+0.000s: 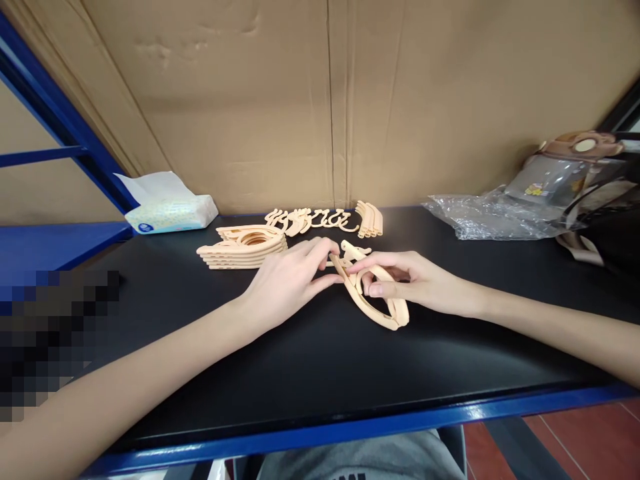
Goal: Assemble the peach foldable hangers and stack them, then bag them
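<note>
A beige plastic folding hanger (369,310), its curved arms forming a loop, is held tilted just above or on the black table (280,380); I cannot tell which. My left hand (295,270) pinches the end of one arm between thumb and fingers. My right hand (415,280) is closed around the other arm, its index finger reaching toward the left fingertips. Behind the hands lies a small beige piece (354,251), partly hidden. To the left of them is a neat stack of several folded hanger bodies (243,257).
Several loose beige hooks (320,219) and a bundle of short curved pieces (369,219) lie along the back. A tissue pack (173,210) sits back left. Clear plastic bags (500,217), a transparent bottle (545,179) and a black bag (610,223) crowd the right. Cardboard (280,107) walls the back.
</note>
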